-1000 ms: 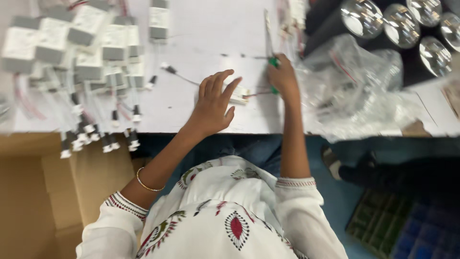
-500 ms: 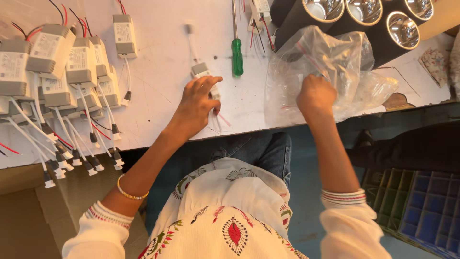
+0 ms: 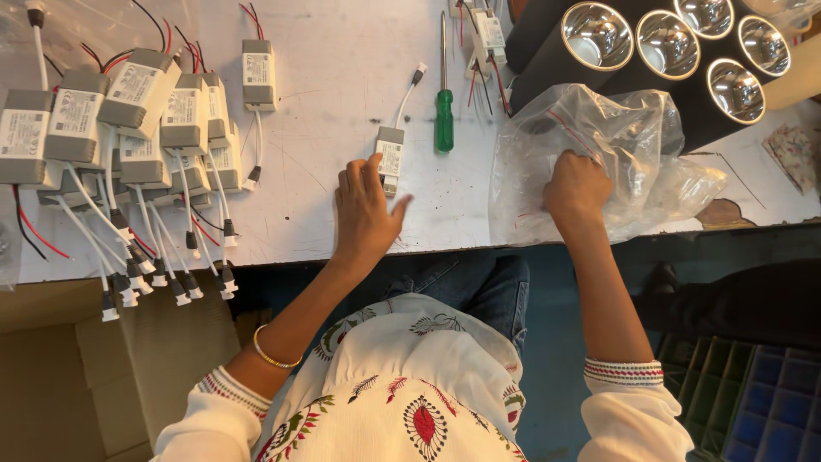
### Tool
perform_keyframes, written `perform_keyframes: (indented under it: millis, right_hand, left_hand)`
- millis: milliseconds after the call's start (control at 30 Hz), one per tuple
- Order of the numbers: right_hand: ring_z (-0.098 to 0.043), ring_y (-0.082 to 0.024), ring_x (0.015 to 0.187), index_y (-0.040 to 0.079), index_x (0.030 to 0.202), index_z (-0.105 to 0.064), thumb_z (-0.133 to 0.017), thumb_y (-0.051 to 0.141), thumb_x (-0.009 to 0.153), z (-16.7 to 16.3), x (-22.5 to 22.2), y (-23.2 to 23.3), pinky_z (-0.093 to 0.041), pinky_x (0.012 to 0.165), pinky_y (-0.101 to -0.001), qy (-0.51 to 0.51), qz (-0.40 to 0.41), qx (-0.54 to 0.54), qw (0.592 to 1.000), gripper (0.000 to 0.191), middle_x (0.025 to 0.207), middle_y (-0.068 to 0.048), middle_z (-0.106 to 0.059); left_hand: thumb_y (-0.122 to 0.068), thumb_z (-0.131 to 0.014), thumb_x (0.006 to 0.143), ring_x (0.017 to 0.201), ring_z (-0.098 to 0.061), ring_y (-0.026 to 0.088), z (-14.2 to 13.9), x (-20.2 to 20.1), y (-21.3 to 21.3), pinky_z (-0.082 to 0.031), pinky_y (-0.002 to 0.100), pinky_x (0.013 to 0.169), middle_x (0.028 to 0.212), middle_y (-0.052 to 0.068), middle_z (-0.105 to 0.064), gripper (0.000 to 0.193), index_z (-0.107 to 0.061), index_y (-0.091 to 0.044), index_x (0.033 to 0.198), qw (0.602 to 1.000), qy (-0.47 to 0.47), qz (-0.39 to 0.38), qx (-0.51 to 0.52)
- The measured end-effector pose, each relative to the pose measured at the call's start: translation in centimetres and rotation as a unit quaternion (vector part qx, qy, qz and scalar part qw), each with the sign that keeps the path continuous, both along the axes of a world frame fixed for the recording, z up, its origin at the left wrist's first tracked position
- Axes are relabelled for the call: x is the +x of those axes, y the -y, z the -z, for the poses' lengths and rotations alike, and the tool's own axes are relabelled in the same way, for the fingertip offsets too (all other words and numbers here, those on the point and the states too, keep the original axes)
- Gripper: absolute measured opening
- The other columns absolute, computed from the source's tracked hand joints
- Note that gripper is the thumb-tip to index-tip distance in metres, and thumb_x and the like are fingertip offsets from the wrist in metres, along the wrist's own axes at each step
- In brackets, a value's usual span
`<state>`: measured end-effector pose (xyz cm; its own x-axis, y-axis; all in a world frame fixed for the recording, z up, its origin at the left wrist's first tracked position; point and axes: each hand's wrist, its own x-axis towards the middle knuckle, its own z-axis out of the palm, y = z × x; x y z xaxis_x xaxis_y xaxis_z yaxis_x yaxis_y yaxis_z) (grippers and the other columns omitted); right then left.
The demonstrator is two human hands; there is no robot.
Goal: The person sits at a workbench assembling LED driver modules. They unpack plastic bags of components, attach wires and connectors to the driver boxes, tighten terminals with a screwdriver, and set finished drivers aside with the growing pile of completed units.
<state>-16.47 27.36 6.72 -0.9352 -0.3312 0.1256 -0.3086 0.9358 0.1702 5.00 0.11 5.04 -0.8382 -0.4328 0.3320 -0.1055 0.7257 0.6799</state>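
Nearest the white worktable's front edge [image 3: 410, 244], the left hand [image 3: 366, 214] lies flat with fingers spread and loose, gripping nothing, its fingertips just touching the small grey-and-white LED driver [image 3: 390, 159], which lies apart from the rest. The right hand [image 3: 578, 190] is bunched closed inside the clear plastic bag [image 3: 616, 154], right of that driver; what it grips cannot be told. Beyond the driver lies a green-handled screwdriver [image 3: 444, 107]; finished drivers [image 3: 128, 120] crowd its left, black spotlight housings [image 3: 667, 51] the far right, leaving bare table around it.

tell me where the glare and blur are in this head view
Head view: glare sits on the shiny reflector cups of the black spotlights and on the creased clear plastic bag under the right hand; the left hand and the green screwdriver look sharp; frame edges bend slightly.
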Motion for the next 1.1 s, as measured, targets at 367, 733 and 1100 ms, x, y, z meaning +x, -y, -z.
perform_keyframes:
  millis: [367,733,1100]
  right_hand:
    - [-0.065,-0.047,0.091,0.006,0.101,-0.072,-0.072,0.008,0.069,-0.3,1.6,0.8,-0.053,0.071,-0.0552,0.052,-0.063,-0.120,0.989,0.031,0.102,-0.023,-0.067]
    - [-0.065,-0.046,0.094,0.007,0.115,-0.066,-0.066,0.017,0.090,-0.6,2.0,2.4,-0.051,0.079,-0.0546,0.104,-0.039,-0.173,0.979,0.027,0.102,-0.023,-0.066]
    - [-0.065,-0.039,0.094,0.006,0.095,-0.069,-0.068,0.008,0.086,-1.7,3.0,3.6,-0.053,0.080,-0.0484,0.078,-0.100,-0.236,0.963,0.010,0.101,-0.015,-0.065]
  left_hand:
    - [0.002,-0.072,0.089,0.125,-0.052,0.031,1.1,3.8,5.1,-0.053,0.039,0.099,0.132,0.016,-0.048,0.054,-0.050,-0.001,0.138,0.990,-0.129,-0.025,0.044]
    - [0.006,-0.068,0.084,0.119,-0.058,0.021,-0.6,5.8,5.9,-0.052,0.034,0.100,0.131,0.011,-0.051,0.048,-0.057,-0.004,0.130,0.963,-0.089,0.166,0.194]
    - [0.007,-0.064,0.089,0.136,-0.052,0.020,-1.6,5.7,6.9,-0.042,0.039,0.125,0.136,0.008,-0.045,0.042,-0.055,-0.005,0.129,0.889,-0.157,0.208,0.377]
